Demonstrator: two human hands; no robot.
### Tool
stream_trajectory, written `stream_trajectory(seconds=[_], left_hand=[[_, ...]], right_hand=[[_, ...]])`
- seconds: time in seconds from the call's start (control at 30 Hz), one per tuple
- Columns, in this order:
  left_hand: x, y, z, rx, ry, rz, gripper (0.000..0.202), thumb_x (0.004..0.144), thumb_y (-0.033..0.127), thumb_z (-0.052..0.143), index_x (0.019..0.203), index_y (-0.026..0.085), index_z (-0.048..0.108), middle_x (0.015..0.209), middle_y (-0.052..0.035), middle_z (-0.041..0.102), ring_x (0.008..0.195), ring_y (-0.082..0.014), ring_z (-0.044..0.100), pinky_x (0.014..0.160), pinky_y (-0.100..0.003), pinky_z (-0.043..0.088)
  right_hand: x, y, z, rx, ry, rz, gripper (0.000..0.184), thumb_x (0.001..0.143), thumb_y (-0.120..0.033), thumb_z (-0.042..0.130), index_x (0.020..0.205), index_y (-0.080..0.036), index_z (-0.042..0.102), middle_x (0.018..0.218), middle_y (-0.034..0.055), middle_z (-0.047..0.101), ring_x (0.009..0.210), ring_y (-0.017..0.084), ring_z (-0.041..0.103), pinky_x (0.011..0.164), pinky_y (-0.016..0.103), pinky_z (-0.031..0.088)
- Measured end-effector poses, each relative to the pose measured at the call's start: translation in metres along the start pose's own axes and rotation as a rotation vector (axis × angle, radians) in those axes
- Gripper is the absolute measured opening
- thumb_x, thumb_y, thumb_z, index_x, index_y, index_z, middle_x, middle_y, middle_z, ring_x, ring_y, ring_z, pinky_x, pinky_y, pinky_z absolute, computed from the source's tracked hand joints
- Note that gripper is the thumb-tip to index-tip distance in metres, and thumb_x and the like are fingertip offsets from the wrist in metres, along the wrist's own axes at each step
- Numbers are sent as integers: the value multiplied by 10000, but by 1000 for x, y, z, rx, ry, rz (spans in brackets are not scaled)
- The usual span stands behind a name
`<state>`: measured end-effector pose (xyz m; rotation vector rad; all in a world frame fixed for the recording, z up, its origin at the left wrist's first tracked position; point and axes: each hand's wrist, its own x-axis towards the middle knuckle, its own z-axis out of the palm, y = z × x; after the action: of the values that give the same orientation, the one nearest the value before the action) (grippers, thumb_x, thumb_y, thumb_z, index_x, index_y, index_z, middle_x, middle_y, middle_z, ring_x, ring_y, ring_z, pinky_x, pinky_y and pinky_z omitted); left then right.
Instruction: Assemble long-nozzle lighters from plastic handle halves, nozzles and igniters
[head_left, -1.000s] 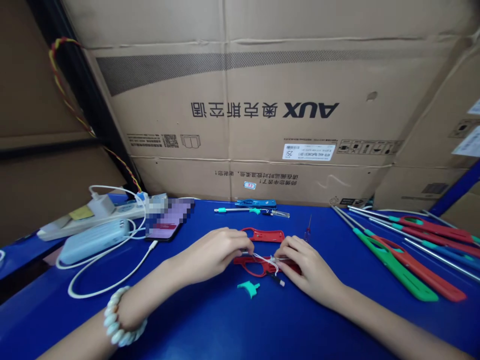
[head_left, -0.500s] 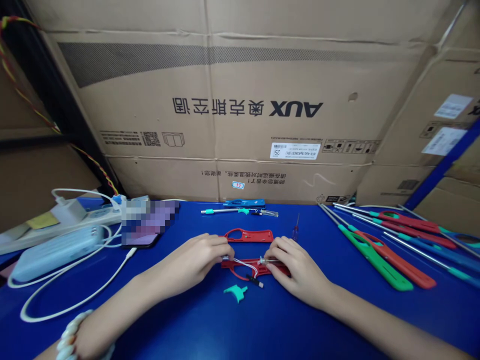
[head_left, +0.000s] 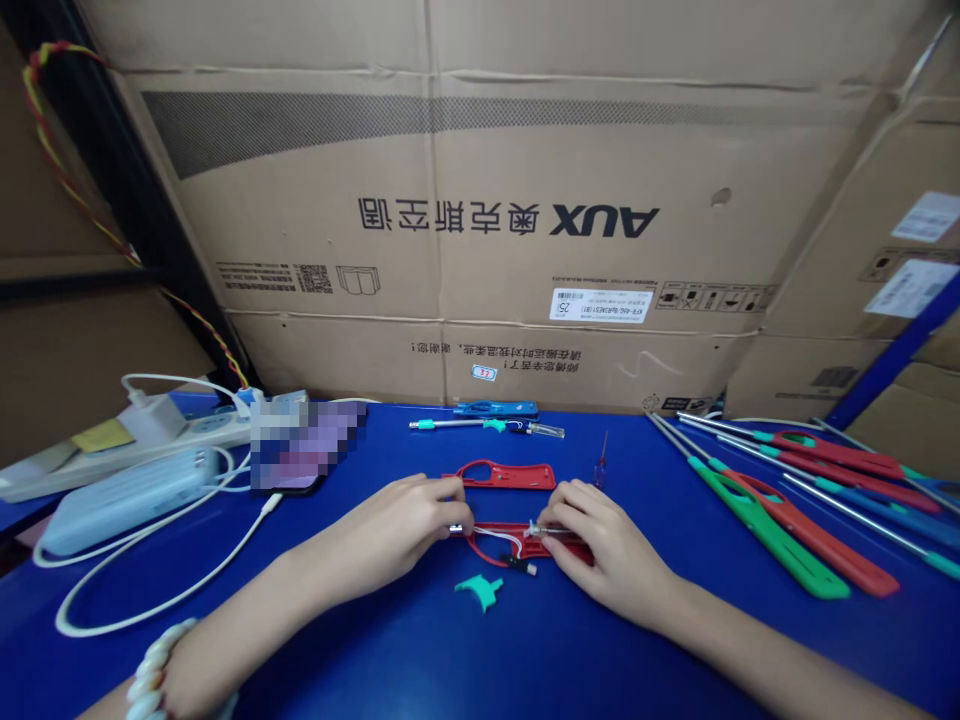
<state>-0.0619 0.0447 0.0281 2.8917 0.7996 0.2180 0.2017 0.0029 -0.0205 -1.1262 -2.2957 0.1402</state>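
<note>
On the blue table, a red lighter handle half [head_left: 517, 540] lies open side up under both hands. My left hand [head_left: 427, 505] is closed at its left end, pinching a short metal tube [head_left: 455, 528]. White wires [head_left: 502, 535] run from there to a small black igniter piece [head_left: 523, 566] at the shell's near edge. My right hand [head_left: 600, 530] is closed on a clear gas tank with a pale valve end [head_left: 535, 528], over the shell's right part; the fingers hide most of it. A green trigger [head_left: 480, 592] lies in front, and the other red half [head_left: 510, 476] lies behind.
A screwdriver [head_left: 602, 460] stands behind my right hand. A blue handle shell [head_left: 495, 409] and a metal rod with green parts [head_left: 457, 425] lie farther back. Several long lighters [head_left: 780, 535] lie right. A phone [head_left: 315, 450], power bank [head_left: 127, 500] and cables are left; cardboard [head_left: 480, 130] rises behind.
The view has shifted slightly, so everything appears a little farther right. Both hands keep their grips over the red shell, with only small finger movements.
</note>
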Motion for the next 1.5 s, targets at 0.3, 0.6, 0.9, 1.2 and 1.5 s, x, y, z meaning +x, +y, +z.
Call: stream_trajectory(seconds=[0.3, 0.6, 0.9, 1.2, 1.5], left_hand=[[3, -1, 2, -66, 2, -6, 175, 921, 44, 462, 894, 193, 551, 919, 2, 616, 842, -172, 597, 719, -275, 378], [1, -5, 10, -80, 17, 8, 198, 898, 25, 460, 906, 190, 569, 921, -4, 593, 812, -163, 583, 710, -270, 398], [-1, 2, 2, -50, 1, 29, 220, 913, 42, 427, 834, 178, 580, 876, -10, 600, 795, -166, 606, 683, -280, 411], [3, 10, 6, -44, 52, 26, 153, 940, 114, 445, 925, 169, 586, 903, -31, 579, 819, -171, 570, 752, -287, 453], [5, 15, 11, -42, 53, 55, 240, 956, 130, 408, 1049, 192, 621, 933, -45, 564, 808, -175, 578, 726, -290, 478]], right_hand=[[-1, 1, 0, -12, -13, -2, 87, 894, -160, 505, 878, -181, 587, 873, 55, 591, 796, 198, 516, 728, 351, 421], [0, 0, -1, -41, -8, 5, 93, 895, -170, 508, 867, -185, 595, 874, 41, 598, 798, 187, 532, 776, 363, 414], [-1, -5, -4, -67, -26, -18, 105, 883, -168, 510, 836, -188, 602, 847, 47, 599, 774, 187, 540, 736, 344, 413], [-1, -5, -4, -68, -28, -3, 88, 875, -157, 504, 846, -189, 580, 856, 44, 599, 778, 189, 540, 750, 352, 404], [-2, -5, -2, -82, -22, -3, 73, 881, -172, 516, 884, -194, 586, 860, 46, 599, 781, 192, 538, 746, 350, 398]])
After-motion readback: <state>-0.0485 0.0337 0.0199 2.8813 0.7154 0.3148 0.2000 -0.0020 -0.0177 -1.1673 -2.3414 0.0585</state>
